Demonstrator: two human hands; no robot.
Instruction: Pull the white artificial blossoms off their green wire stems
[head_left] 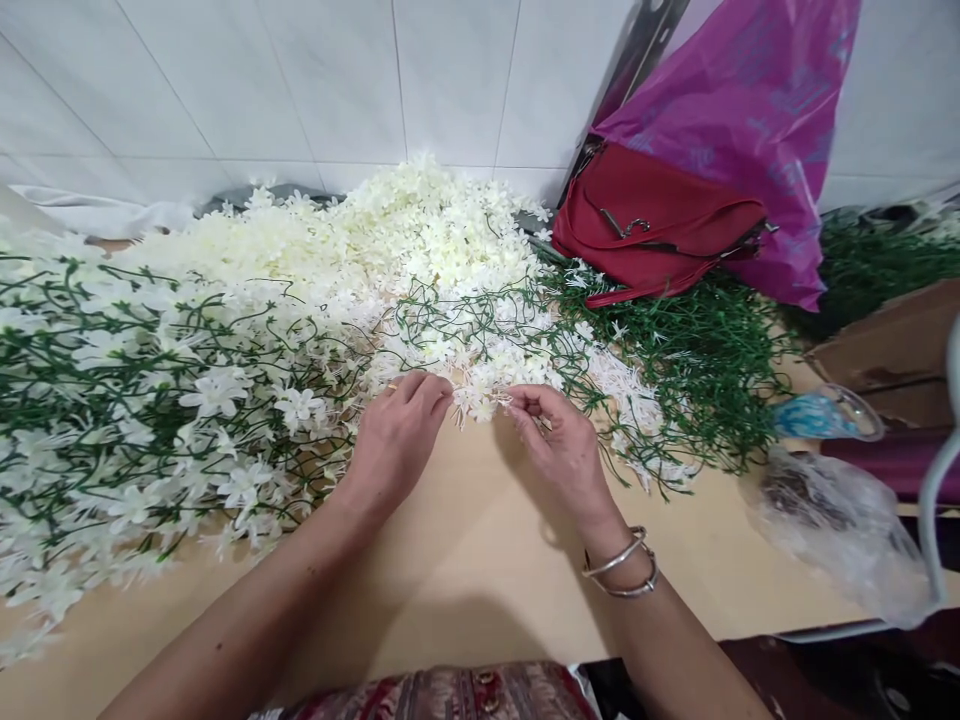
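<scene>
Both my hands rest on a light wooden table [465, 560] at the edge of a pile of artificial white flowers. My left hand [396, 435] is curled, its fingertips pinched on a small white blossom at the pile's edge. My right hand [559, 440], with silver bangles on its wrist, pinches a white flower sprig [480, 400] between thumb and fingers. A heap of loose cream petals [405, 235] lies behind. Finished green stems with white flowers [135, 400] cover the left side.
Bare green stems [697, 350] lie to the right. A red handbag [652, 225] and a purple plastic bag [757, 110] lean against the white tiled wall. A clear plastic bag [840, 520], a blue-tinted bag [821, 415] and a cardboard box [892, 350] sit at the right.
</scene>
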